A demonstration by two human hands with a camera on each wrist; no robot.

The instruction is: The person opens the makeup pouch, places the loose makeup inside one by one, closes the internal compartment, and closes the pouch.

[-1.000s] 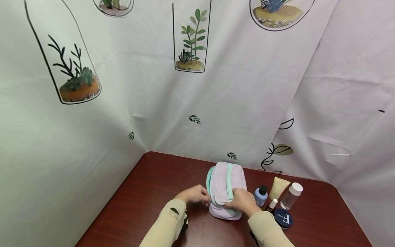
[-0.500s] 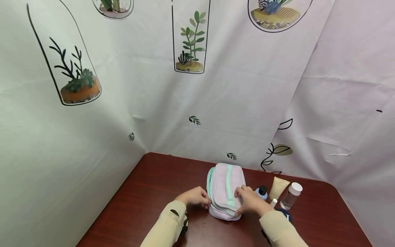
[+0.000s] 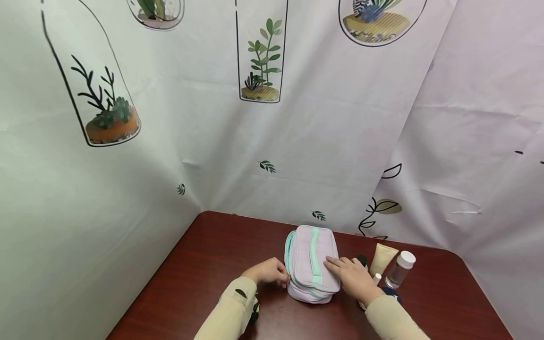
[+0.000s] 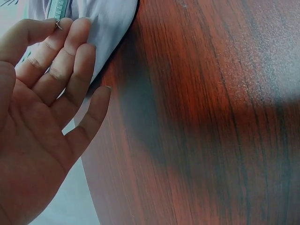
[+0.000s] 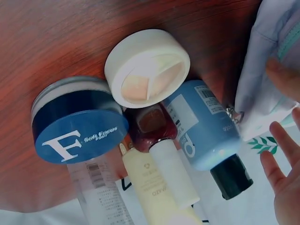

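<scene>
A lilac toiletry bag (image 3: 302, 257) with a mint handle strap (image 3: 314, 255) lies on the table, and mint trim shows along its left side. At its front left corner my left hand (image 3: 267, 272) pinches a small metal zipper pull (image 4: 58, 24) between thumb and forefinger. The other left fingers lie loosely bent in the left wrist view. My right hand (image 3: 352, 279) is at the bag's right side, fingers extended, fingertips on the lid. In the right wrist view that hand (image 5: 288, 159) is partly cut off and grips nothing.
Right of the bag stand a blue bottle (image 5: 201, 124), cream tube (image 3: 383, 257), clear white-capped bottle (image 3: 399, 270), dark red white-capped bottle (image 5: 152, 124), navy powder jar (image 5: 82, 122) and round white palette (image 5: 147, 68). Printed cloth (image 3: 212, 141) hangs behind the table (image 3: 238, 236).
My right hand has released the bag's front right part and moved right, its fingers straightening onto the right side of the lid. My left hand stays at the front left corner.
</scene>
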